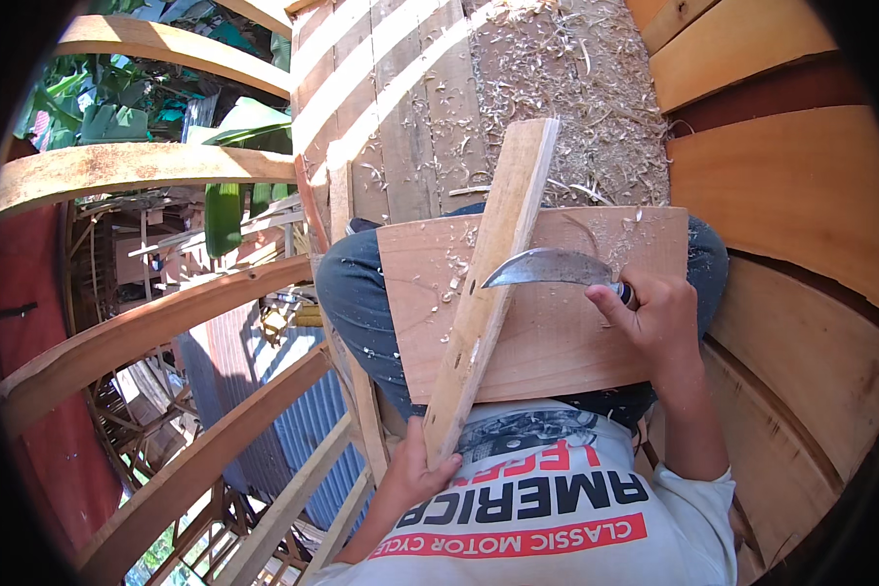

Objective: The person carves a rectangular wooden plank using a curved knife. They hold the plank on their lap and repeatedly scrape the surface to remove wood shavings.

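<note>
The right hand [654, 317] grips a curved knife [547, 269], its tip pointing at 9 o'clock against the wooden slat [493, 283]; the left hand [420, 469] clasps the slat's near end. A slip could send the blade toward the thigh [356, 293].

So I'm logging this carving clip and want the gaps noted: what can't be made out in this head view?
- Knife handle: wrapped inside the right hand, only the curved blade shows.
- Wooden strip near end: covered by the left hand.
- Board under the strip: hidden along the strip's line; its near edge meets the shirt.
- Legs: mostly under the board.
- Picture corners: black fisheye rim.
</note>
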Motion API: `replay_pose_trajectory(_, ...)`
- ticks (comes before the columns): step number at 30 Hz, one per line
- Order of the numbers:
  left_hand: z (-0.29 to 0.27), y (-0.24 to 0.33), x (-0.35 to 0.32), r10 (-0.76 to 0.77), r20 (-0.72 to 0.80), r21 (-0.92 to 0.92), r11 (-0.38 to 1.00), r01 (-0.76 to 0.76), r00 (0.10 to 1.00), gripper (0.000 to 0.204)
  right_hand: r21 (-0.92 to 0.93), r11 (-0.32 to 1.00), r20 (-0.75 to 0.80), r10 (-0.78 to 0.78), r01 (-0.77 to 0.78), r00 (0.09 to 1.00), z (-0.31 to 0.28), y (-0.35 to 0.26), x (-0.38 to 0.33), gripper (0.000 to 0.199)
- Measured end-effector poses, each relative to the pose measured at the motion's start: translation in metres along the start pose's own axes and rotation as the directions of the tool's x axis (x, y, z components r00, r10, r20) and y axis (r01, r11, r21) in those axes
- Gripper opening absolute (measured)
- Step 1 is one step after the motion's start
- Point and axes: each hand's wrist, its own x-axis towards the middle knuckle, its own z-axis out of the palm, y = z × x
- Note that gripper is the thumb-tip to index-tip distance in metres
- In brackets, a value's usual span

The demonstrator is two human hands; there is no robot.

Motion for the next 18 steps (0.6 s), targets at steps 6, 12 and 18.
replay_pose_trajectory(6, 0.0, 0.003, -0.01, 0.036, -0.192, 0.233, 0.972, 0.01, 0.981, 0.059, -0.044, 0.996, 0.057, -0.072, 0.074, 0.996, 0.0, -0.012, 0.004, 0.06)
replay_pose_trajectory(12, -0.015, 0.007, -0.012, 0.015, -0.356, 0.379, 0.916, 0.13, 0.934, 0.067, -0.208, 0.978, 0.029, 0.039, -0.033, 0.999, -0.003, -0.004, -0.001, 0.062)
replay_pose_trajectory(18, -0.008, 0.014, -0.009, -0.011, -0.325, 0.299, 0.947, 0.114, 0.946, 0.065, -0.218, 0.976, 0.082, -0.001, 0.019, 0.997, 0.001, -0.01, -0.001, 0.062)
